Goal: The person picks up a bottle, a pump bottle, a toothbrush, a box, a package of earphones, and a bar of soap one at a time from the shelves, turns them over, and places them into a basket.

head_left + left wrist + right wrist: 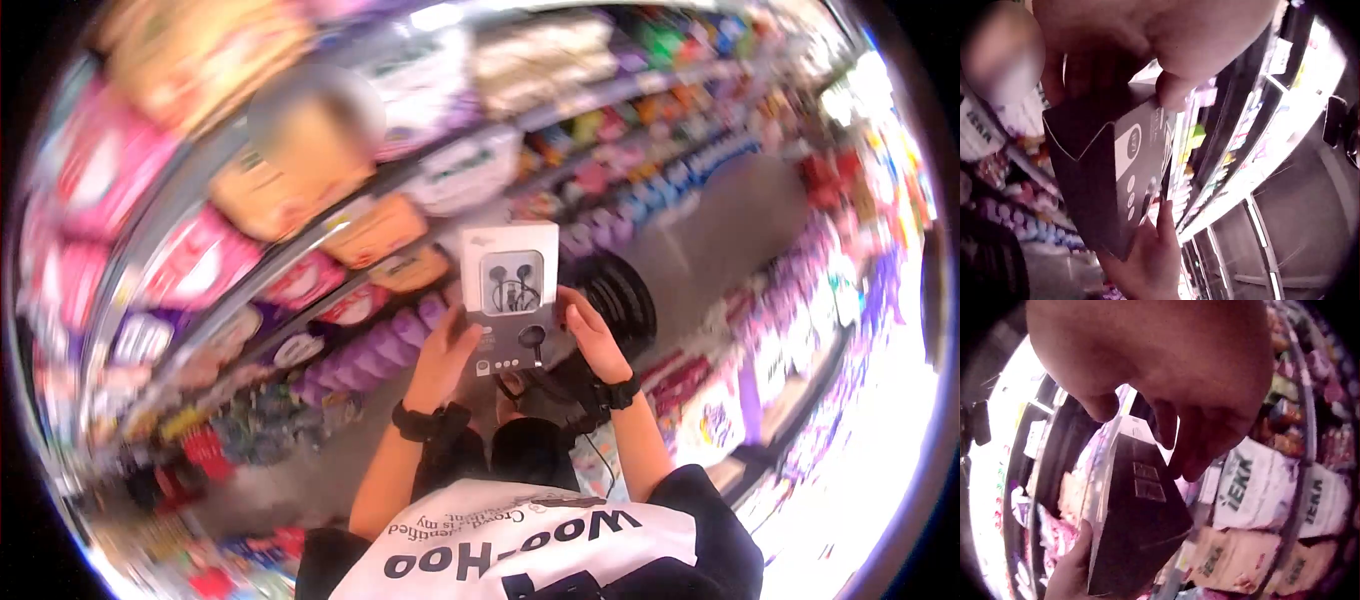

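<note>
An earphone box (508, 325) is held upright before the chest, white above and dark grey below, with wired earphones (513, 280) pictured on its front. My left hand (443, 358) grips its left side, thumb on the front. From the other side my right hand (594, 340) holds the right edge, its thumb near the front too. The left wrist view shows the dark bottom of the box (1088, 175) between both hands. In the right wrist view small printed labels (1147, 481) appear on a dark face of the box.
Shelves with pink and orange packs (275, 165) line the aisle at the left. Purple packs (375, 355) fill a low shelf. A round black object (620, 295) lies beyond the right hand. More goods (710, 410) stand at the right. A person stands behind the left shelf packs.
</note>
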A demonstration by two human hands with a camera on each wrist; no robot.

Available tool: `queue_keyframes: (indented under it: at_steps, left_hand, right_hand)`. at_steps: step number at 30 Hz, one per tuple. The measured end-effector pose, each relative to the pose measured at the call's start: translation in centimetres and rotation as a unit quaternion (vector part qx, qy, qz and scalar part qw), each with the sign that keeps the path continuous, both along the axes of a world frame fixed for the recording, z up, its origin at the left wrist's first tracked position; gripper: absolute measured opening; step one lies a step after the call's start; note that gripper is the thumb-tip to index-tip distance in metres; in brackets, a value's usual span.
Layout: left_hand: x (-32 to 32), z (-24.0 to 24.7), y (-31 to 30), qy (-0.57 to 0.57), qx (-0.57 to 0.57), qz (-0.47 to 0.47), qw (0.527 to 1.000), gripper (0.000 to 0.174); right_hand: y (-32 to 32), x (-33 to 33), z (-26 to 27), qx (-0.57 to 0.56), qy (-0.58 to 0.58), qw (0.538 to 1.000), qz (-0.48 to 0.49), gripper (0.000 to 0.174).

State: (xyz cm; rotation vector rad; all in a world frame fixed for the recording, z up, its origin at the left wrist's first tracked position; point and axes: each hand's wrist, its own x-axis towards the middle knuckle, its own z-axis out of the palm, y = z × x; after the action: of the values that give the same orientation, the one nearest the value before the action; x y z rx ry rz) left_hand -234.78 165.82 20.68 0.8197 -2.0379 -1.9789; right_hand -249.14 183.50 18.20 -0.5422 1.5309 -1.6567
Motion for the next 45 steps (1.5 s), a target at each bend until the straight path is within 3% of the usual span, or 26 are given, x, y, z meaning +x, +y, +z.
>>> queue_keyframes:
  at_steps: [2,3,4,6,8,9,11,13,15,16,20,22,27,34,37,41,43,45]
  left_hand:
    - [5.7,2.8,-1.6,-0.090,-0.114,0.046,0.988,0.048]
    - [8.9,2.9,-2.3,-0.038,-0.125,0.076,0.988,0.052]
    - [12.1,2.3,-3.1,-0.064,-0.163,0.113,0.978,0.052]
    - [18.2,4.5,-3.9,-0.043,-0.224,0.159,0.961,0.041]
    - [24.9,4.0,-4.2,-0.026,-0.247,0.247,0.937,0.043]
    - [28.1,5.2,-3.7,-0.066,-0.228,0.301,0.924,0.048]
    - [35.4,4.9,-3.6,-0.036,-0.204,0.407,0.890,0.049]
    - [40.7,3.4,-3.2,-0.034,-0.177,0.468,0.865,0.049]
    - [46.4,2.9,-2.8,-0.044,-0.144,0.568,0.809,0.050]
    - [49.2,2.0,-2.4,-0.040,-0.143,0.585,0.798,0.050]
    - [59.6,0.8,-2.8,-0.061,-0.155,0.715,0.679,0.049]
    - [63.5,1.0,-3.1,-0.066,-0.160,0.748,0.641,0.046]
    - [70.4,-0.2,-4.6,-0.108,-0.205,0.770,0.594,0.037]
    - [78.6,0.5,-11.2,-0.087,-0.146,0.797,0.580,0.034]
    - [83.6,1.0,-14.8,-0.013,-0.100,0.810,0.578,0.032]
    - [91.2,2.3,-19.5,-0.046,-0.080,0.813,0.574,0.032]
    - [95.2,3.5,-22.0,0.010,-0.056,0.821,0.569,0.033]
    - [99.2,4.6,-24.2,-0.003,-0.058,0.822,0.567,0.033]
  right_hand:
    - [-3.4,2.4,1.0,-0.017,-0.031,0.997,0.071,0.044]
    - [-5.6,4.1,0.8,-0.054,-0.022,0.990,0.125,0.047]
    - [-8.4,5.6,0.6,-0.093,-0.017,0.978,0.184,0.051]
    - [-13.1,10.2,2.1,-0.028,-0.052,0.953,0.296,0.061]
    - [-17.9,16.5,2.2,-0.099,-0.050,0.923,0.368,0.063]
    - [-20.0,19.8,2.2,-0.112,-0.045,0.905,0.407,0.060]
    - [-24.0,27.0,2.7,-0.124,-0.036,0.876,0.465,0.057]
    - [-27.2,33.2,1.8,-0.071,-0.073,0.848,0.521,0.051]
    - [-30.3,40.3,1.8,-0.081,-0.085,0.814,0.569,0.047]
    - [-31.1,43.7,2.5,-0.078,-0.097,0.796,0.593,0.046]
    - [-35.1,57.2,2.7,-0.077,-0.071,0.731,0.675,0.043]
    - [-36.6,62.2,3.4,-0.067,-0.075,0.707,0.700,0.042]
    - [-39.4,69.9,3.1,-0.054,0.012,0.706,0.707,0.043]
    - [-46.5,79.2,4.9,-0.022,0.031,0.714,0.699,0.035]
    - [-50.8,85.0,4.8,-0.027,-0.009,0.703,0.710,0.031]
    - [-56.0,93.5,6.1,-0.041,0.001,0.689,0.724,0.030]
    - [-58.5,97.4,6.4,-0.044,-0.007,0.690,0.723,0.030]
    - [-60.7,101.8,6.5,-0.044,-0.011,0.687,0.725,0.029]
